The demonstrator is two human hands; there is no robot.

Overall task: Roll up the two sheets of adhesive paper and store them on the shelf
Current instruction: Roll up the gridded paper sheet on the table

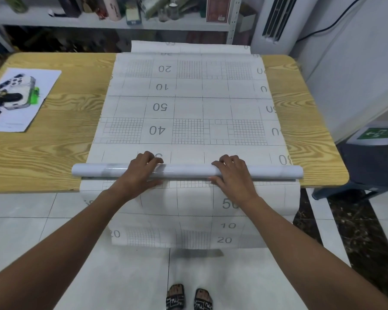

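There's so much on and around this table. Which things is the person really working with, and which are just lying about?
Part of the job:
- left hand and right hand, both curled over the roll
- gridded paper spread along the table
- shelf behind the table

Just lying about:
- printed page on the table's left side
- green sign at the right

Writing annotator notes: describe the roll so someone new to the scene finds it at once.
Find the wooden table; a gridded sheet with printed numbers runs down its middle and over the near edge. Across it, by that edge, lies the roll, gripped by the left hand and right hand. It is the only tube: glossy white, while the sheet lies flat and gridded.
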